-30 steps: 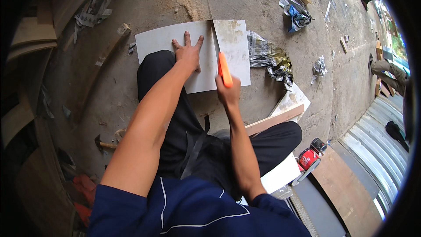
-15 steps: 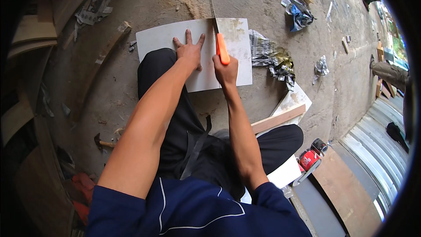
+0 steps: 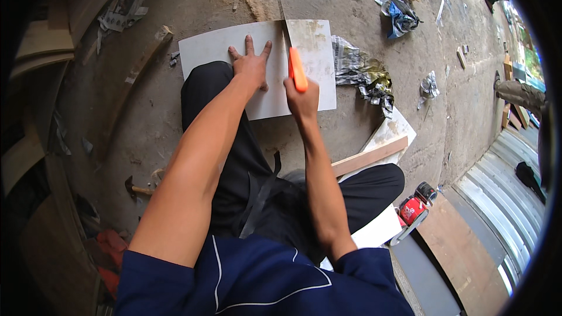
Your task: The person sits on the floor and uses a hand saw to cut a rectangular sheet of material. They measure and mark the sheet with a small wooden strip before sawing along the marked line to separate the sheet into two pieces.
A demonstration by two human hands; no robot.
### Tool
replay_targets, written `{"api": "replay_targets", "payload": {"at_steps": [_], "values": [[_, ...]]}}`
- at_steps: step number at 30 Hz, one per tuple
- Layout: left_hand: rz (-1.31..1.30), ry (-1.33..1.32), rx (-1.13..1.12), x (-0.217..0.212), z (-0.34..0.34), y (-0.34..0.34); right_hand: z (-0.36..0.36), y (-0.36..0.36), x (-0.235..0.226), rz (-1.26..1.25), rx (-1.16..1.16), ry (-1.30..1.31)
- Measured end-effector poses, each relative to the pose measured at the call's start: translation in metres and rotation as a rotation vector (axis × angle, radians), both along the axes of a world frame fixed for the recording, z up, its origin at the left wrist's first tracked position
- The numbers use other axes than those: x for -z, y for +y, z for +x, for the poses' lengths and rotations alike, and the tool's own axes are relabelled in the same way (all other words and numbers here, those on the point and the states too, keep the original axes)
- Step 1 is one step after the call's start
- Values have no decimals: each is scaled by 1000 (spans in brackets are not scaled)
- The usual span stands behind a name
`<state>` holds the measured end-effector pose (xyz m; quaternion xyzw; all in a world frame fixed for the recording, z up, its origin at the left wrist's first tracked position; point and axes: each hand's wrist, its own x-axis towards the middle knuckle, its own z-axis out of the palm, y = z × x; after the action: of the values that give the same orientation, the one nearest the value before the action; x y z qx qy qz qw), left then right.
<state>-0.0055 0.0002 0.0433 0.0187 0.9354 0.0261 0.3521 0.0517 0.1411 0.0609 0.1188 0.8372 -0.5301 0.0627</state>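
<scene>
Sawing in progress at upper centre of frame: left hand point(image 3: 250, 67) lies flat, fingers spread, pinning the board point(image 3: 211, 52), right hand point(image 3: 301, 100) grips the saw point(image 3: 295, 67); next stroke likely needs steady downward pressure.

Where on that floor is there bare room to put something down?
Bare concrete lies left of the white board, toward the curved wood strip, and beyond the board near the sawdust. Right of the board it is crowded: crumpled foil, offcuts.
</scene>
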Motion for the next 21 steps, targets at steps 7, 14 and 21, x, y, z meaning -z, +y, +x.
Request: {"api": "replay_targets", "payload": {"at_steps": [7, 14, 21], "values": [[-42, -28, -30, -1, 4, -12, 104, 22, -43, -44, -56, -15], [-6, 8, 27, 1, 1, -2, 20, 1, -16, 18, -17, 18], [-22, 4, 6, 5, 3, -10, 94, 17, -39, 46, -71, 32]]}}
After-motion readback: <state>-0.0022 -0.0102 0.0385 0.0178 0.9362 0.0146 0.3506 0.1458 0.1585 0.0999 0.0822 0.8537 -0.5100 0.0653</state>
